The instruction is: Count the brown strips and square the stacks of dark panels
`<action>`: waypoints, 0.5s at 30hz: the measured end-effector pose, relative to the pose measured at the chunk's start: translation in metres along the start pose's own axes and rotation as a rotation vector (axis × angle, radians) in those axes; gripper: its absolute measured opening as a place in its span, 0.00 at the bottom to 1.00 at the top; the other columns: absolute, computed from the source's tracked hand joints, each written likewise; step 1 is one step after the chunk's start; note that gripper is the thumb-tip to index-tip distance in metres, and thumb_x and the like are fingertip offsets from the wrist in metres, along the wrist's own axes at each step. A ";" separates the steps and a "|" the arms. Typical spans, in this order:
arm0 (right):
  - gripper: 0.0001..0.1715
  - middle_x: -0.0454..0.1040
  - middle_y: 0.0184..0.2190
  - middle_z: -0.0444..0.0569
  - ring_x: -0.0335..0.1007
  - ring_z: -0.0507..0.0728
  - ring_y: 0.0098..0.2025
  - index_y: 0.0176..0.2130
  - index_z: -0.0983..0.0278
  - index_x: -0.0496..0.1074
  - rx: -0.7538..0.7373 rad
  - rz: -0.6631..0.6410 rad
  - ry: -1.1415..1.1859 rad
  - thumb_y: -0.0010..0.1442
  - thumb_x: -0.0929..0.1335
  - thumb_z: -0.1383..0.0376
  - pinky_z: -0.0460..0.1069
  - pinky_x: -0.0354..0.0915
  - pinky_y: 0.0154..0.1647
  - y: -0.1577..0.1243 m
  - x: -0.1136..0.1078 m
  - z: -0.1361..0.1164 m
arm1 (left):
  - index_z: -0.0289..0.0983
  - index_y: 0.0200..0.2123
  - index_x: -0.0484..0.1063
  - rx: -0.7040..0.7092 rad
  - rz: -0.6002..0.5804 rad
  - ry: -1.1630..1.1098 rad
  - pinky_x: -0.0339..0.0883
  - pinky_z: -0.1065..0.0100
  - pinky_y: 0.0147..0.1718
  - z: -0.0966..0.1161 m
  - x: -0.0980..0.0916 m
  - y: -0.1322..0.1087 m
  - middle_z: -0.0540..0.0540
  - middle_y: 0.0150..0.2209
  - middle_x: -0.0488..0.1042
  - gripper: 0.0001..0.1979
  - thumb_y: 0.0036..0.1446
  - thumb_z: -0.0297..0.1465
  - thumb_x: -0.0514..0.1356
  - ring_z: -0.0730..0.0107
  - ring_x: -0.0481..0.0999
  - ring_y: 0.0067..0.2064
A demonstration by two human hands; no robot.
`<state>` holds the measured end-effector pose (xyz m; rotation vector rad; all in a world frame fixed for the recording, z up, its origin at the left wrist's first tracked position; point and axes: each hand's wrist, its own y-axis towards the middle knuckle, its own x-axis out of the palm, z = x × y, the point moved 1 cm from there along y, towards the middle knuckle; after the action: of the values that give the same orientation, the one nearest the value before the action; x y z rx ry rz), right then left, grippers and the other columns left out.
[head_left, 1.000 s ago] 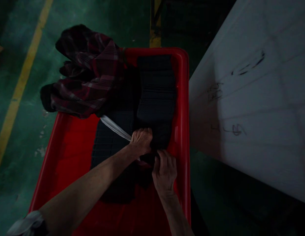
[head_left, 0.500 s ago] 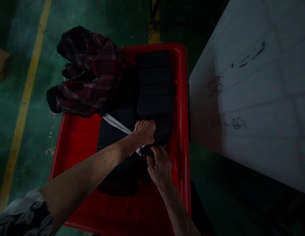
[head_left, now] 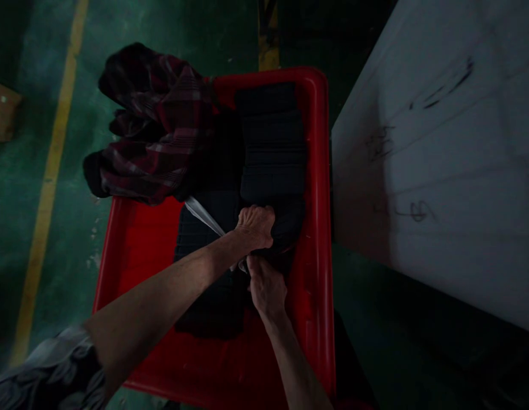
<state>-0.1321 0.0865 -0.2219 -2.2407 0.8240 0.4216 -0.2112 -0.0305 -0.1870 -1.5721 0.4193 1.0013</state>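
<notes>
Inside a red plastic bin (head_left: 107, 267) lie two rows of dark folded cloth: the right row (head_left: 273, 154) and the left row (head_left: 204, 222). My left hand (head_left: 256, 226) is closed at the near end of the right row, gripping the dark cloth there; its fingertips are hidden. Just below it, my right hand (head_left: 267, 289) pinches a white fabric strip (head_left: 204, 216) that runs from the upper left, passing beneath my left wrist. Where the strip goes under the cloth is hidden. The scene is dim.
A maroon plaid garment (head_left: 162, 142) hangs over the bin's far left corner. At the right stands a large pale wrapped block (head_left: 452, 171) with dark handwriting. A cardboard box (head_left: 3, 111) sits on the green floor (head_left: 29, 188), near a yellow line (head_left: 53, 165).
My right hand has shifted a little left and closed on the white strip's end near my left wrist. My left hand stays at the cloth. The view has moved slightly.
</notes>
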 end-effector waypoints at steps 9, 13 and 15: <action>0.12 0.69 0.33 0.46 0.66 0.48 0.27 0.43 0.69 0.67 0.101 0.048 0.026 0.67 0.62 0.62 0.43 0.66 0.25 0.015 0.002 0.003 | 0.32 0.39 0.65 0.033 0.100 0.049 0.68 0.63 0.35 0.000 0.006 -0.007 0.37 0.35 0.71 0.22 0.38 0.32 0.65 0.53 0.72 0.40; 0.10 0.68 0.38 0.48 0.66 0.52 0.34 0.46 0.65 0.67 0.043 0.081 -0.194 0.65 0.64 0.65 0.47 0.66 0.32 0.001 -0.006 0.001 | 0.32 0.38 0.66 0.054 0.102 0.061 0.69 0.62 0.34 -0.005 0.008 -0.003 0.38 0.34 0.71 0.22 0.37 0.33 0.64 0.53 0.73 0.39; 0.13 0.68 0.43 0.46 0.66 0.55 0.37 0.50 0.57 0.66 0.019 0.105 -0.299 0.64 0.64 0.66 0.47 0.63 0.30 -0.004 -0.014 0.005 | 0.32 0.37 0.66 0.061 0.093 0.067 0.69 0.62 0.33 -0.007 0.008 -0.001 0.39 0.34 0.72 0.22 0.36 0.33 0.65 0.53 0.73 0.39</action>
<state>-0.1400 0.0984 -0.2159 -2.0564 0.7833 0.7734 -0.2036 -0.0345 -0.1931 -1.5457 0.5681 0.9995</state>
